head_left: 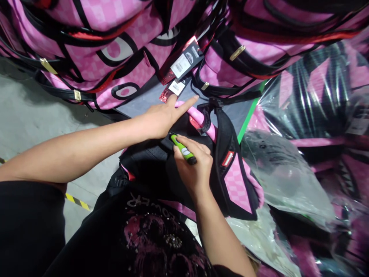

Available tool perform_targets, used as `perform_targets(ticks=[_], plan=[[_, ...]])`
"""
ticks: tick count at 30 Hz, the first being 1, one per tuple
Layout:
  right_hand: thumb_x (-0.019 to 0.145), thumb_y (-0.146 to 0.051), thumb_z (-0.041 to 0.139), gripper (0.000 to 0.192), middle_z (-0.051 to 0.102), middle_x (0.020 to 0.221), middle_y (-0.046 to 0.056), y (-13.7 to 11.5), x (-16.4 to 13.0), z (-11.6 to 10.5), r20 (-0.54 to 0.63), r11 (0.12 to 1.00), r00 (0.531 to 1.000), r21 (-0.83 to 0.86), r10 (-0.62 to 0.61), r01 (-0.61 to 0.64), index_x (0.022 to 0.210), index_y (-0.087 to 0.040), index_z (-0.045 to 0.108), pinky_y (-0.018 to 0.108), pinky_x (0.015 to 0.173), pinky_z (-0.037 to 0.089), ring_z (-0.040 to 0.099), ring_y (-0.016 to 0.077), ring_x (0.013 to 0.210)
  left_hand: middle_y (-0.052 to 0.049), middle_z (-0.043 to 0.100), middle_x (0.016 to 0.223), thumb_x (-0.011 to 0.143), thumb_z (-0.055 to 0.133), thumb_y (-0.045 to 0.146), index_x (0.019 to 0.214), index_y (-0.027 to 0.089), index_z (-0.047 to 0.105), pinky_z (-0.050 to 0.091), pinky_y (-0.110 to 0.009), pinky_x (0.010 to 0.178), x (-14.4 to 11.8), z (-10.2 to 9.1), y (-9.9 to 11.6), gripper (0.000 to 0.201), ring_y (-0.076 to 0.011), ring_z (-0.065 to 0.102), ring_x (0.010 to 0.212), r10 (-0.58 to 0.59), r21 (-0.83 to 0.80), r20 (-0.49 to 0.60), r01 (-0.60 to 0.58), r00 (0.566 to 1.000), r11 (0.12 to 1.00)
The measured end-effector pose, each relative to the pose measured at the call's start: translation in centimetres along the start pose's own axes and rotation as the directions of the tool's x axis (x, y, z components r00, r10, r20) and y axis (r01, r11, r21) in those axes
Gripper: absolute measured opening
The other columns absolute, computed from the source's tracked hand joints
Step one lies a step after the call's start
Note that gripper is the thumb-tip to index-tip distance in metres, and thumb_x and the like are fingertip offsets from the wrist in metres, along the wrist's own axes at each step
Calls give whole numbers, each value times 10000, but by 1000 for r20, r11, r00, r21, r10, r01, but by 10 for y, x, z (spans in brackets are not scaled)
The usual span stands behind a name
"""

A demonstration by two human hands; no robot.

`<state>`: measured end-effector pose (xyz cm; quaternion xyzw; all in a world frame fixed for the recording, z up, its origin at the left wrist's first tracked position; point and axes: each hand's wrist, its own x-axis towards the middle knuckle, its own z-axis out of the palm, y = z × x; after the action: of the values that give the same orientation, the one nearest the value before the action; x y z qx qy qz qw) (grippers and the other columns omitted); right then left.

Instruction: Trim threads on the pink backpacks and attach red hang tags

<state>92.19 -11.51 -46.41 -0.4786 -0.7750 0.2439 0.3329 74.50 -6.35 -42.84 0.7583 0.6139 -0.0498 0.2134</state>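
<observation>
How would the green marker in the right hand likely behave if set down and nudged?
The green marker would probably roll, since its barrel looks rounded. It is likely stiff: its outline runs straight in the grip of the right hand. It seems light, being slim and smaller than that hand.

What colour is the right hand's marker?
The marker is green with a black end; best seen in the head view.
</observation>
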Motion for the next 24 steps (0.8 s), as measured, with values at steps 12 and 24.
perform_targets(ticks=[12,24], plan=[[838,-205,653,178,768,1059,51,-3,2,-2,43,999,999,-29,34,-33,987,-231,746,410,929,485,730,221,951,-167,262,1518,804,576,73,1576,356,-70,496,-344,849,0,-5,5,1045,-239,607,1036,-34,-2,30,34,999,999],[815,-190,665,192,775,1029,34,-2,1,1,22,997,997,22,71,-71,980,-224,755,381,892,479,729,202,882,-174,234,1533,823,543,85,1567,366,-103,510,-361,848,0,2,-1,1025,-253,619,1054,-8,14,-13,8,1000,1000]])
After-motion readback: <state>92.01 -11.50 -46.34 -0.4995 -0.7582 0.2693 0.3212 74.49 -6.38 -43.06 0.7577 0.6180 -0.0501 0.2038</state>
